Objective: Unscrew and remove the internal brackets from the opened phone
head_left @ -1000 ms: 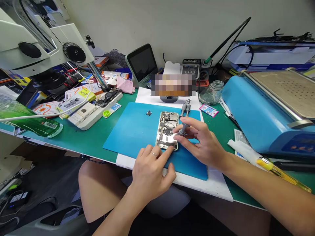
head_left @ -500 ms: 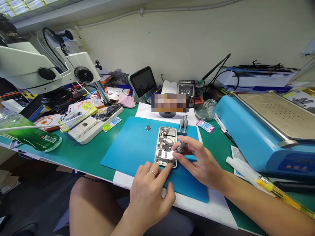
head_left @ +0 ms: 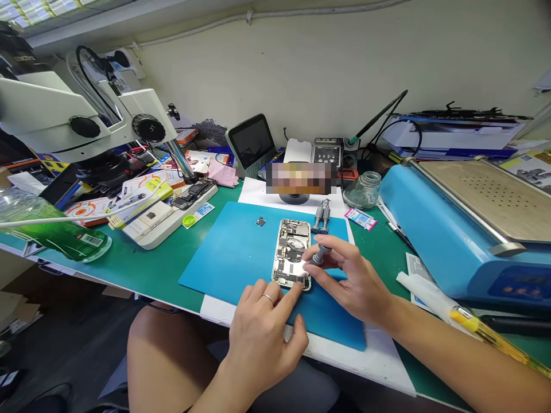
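Note:
An opened smartphone point(head_left: 286, 265) lies on the blue work mat point(head_left: 228, 252), its inner parts exposed. My right hand point(head_left: 350, 275) pinches a small grey screwdriver point(head_left: 319, 256) between thumb and fingers, beside the phone's lower right side. The screwdriver is tilted, and its tip cannot be made out. From the near side, my left hand point(head_left: 262, 327) rests with its index fingertip on the phone's bottom end, thumb apart and the other fingers loosely bent. Two more grey screwdrivers point(head_left: 321, 218) stand just beyond the phone. Small loose parts point(head_left: 260, 221) sit on the mat's far left.
At left, a microscope point(head_left: 146, 127) overhangs boxes and a green bottle point(head_left: 55, 238). A glass jar point(head_left: 362, 190), a soldering station point(head_left: 327, 154) and a small screen point(head_left: 252, 143) stand behind the mat. A blue heating machine point(head_left: 434, 235) and a yellow-handled tool point(head_left: 482, 330) lie right.
The whole view has shifted slightly. Both hands keep nearly the same place at the phone, with the screwdriver still in my right hand.

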`<state>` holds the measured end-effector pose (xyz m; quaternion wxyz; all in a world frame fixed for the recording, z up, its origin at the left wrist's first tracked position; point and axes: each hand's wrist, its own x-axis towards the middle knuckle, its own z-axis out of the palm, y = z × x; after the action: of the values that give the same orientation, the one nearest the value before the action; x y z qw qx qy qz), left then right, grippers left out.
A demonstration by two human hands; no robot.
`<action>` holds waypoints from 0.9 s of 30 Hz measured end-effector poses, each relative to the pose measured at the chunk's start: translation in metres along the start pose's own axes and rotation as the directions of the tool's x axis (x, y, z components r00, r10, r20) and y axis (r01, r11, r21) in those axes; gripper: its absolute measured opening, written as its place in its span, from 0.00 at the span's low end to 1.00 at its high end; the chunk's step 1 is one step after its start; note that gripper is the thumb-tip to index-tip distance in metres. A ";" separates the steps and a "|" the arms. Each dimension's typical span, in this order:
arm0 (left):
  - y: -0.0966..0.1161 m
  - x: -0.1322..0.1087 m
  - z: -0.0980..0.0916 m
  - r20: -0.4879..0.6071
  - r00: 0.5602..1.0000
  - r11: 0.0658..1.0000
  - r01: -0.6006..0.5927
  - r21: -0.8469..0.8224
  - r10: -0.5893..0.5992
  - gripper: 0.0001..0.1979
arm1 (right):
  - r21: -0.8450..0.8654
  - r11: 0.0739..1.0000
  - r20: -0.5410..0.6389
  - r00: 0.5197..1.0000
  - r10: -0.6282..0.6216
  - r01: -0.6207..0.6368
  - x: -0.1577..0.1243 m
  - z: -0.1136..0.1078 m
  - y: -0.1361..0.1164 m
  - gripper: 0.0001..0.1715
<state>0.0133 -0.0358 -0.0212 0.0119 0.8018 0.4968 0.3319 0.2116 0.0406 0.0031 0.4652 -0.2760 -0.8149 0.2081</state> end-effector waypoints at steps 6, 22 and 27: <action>0.002 0.002 -0.014 0.034 0.999 0.999 0.001 -0.053 0.001 0.18 | -0.011 1.000 0.003 1.000 -0.003 0.003 -0.001 0.000 0.002 0.33; -0.082 0.177 0.006 0.262 0.934 0.918 -0.308 0.249 0.242 0.28 | -0.037 0.999 0.014 1.000 -0.001 0.002 -0.004 -0.001 0.005 0.32; -0.088 0.188 0.005 0.229 0.951 0.921 -0.270 0.280 0.209 0.27 | -0.039 0.999 0.015 1.000 -0.003 0.003 -0.003 -0.002 0.005 0.32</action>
<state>0.0007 0.1614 0.0424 -0.1055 0.8772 0.4366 0.1695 0.2159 0.0424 -0.0009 0.4538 -0.2822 -0.8228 0.1936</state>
